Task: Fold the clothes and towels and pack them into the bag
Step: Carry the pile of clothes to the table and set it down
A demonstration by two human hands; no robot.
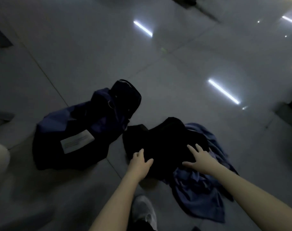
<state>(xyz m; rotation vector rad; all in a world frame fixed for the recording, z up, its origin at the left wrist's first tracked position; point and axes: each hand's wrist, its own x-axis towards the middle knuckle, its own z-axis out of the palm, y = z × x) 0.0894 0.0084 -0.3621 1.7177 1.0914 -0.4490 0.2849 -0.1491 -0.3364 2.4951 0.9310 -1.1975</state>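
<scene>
Head view: left hand (140, 161) and right hand (198, 158) rest, fingers (191, 148) spread, on black garment (167, 139).

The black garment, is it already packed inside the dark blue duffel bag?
No, the black garment lies on the grey tiled floor beside the dark blue duffel bag, under the left hand and right hand.

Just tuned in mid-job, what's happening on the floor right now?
A person has both hands on a black garment lying on the tiled floor. The right hand lies spread flat on it. The left hand is at its near left edge, and the dim light hides whether it grips. The garment lies partly over a crumpled blue cloth. The bag sits to the left of the pile. Whether anything is inside it cannot be seen.
</scene>
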